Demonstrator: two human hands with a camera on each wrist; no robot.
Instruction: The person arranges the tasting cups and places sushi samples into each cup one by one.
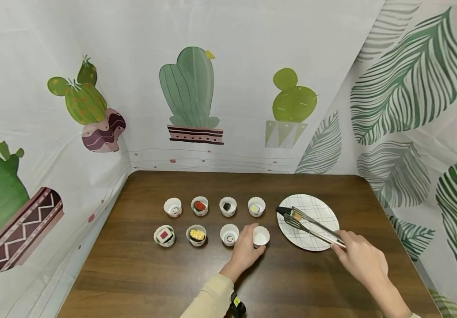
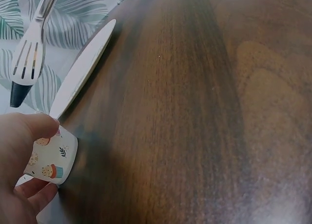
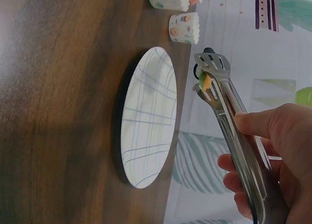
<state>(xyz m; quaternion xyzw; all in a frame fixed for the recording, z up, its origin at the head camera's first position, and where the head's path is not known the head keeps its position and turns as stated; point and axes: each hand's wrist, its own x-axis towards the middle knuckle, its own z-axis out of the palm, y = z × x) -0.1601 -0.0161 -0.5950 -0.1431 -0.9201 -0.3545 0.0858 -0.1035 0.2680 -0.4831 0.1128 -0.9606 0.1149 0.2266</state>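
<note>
My left hand point(image 1: 243, 252) grips a white scalloped paper cup point(image 1: 261, 235) in the front row, thumb and fingers on its sides. In the left wrist view the cup's wall point(image 2: 54, 153) shows cupcake prints. My right hand point(image 1: 364, 259) holds metal tongs point(image 3: 245, 148) with slotted ends. Between the tong tips is a small dark-wrapped sushi piece point(image 3: 205, 80) with orange and green in it. In the head view the tips overlap the left part of a round white plate point(image 1: 317, 206) with thin checked lines.
Left of the gripped cup stand paper cups with sushi pieces, such as a yellow-topped piece point(image 1: 197, 235) and a red-topped piece point(image 1: 199, 206). A back-row cup point(image 1: 257, 213) holds a pale green-centred piece. A printed curtain point(image 1: 244, 53) hangs behind the brown table point(image 1: 141, 278).
</note>
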